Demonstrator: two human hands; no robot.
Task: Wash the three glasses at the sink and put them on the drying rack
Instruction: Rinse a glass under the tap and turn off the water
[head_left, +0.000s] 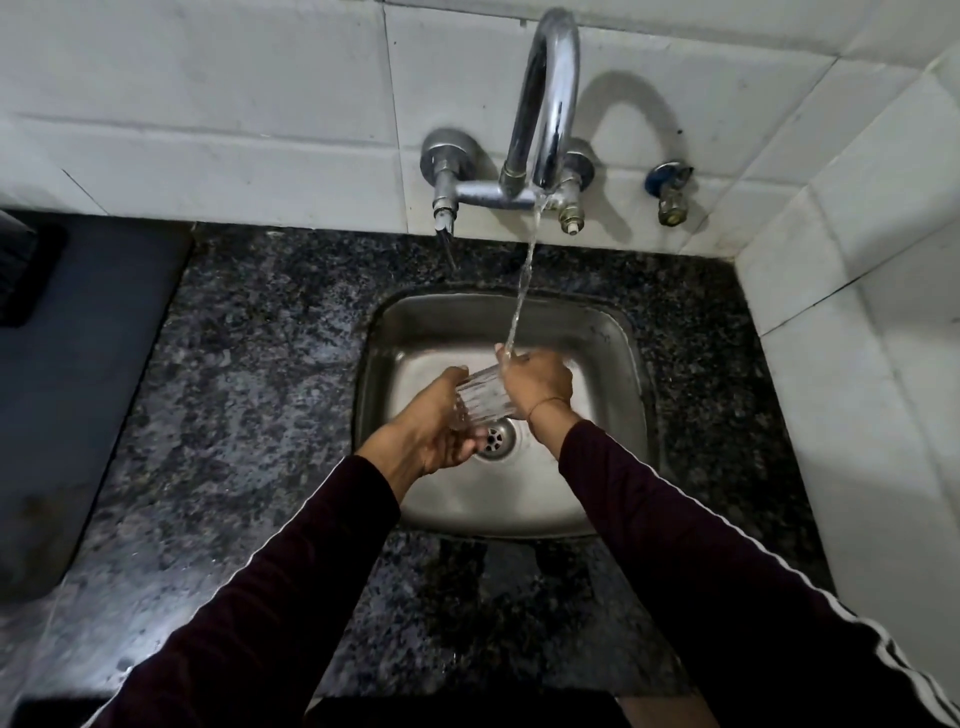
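Over the sink (613, 332), under the tap (545, 104): our left hand (431, 431) cups the ribbed glass's (483, 395) base, right hand (535, 382) grips its rim. No writing legible.

One clear ribbed drinking glass (482, 396) is held over one square stainless-steel sink (618, 374), gripped by two hands, left (436, 428) and right (537, 382). One curved chrome wall tap (545, 98) pours one stream of water (522, 291). Two chrome tap valves (445, 171) flank it, and one blue-capped brass valve (670, 189) sits apart on the white tiles. One round drain strainer (497, 439) shows.
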